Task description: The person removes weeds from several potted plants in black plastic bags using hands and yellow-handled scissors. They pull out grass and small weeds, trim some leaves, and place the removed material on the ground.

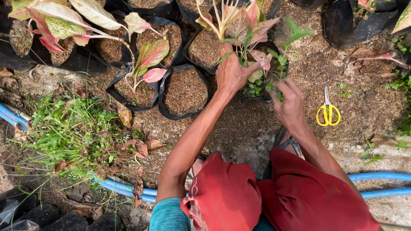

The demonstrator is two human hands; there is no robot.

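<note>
The right hand (290,102) fingertips are hidden among weeds (274,81); the pot is mostly covered.

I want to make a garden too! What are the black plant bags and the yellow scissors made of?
The black plant bags look like thin, soft plastic: the rims fold and wrinkle with a slight shine. The yellow scissors seem to have glossy plastic handles and pale metal blades, though they are small in this view.

Soft, even daylight falls from above, bright but without glare. Shadows are faint and short. Focus is sharp throughout, with slight wide-angle stretching toward the edges.
</note>
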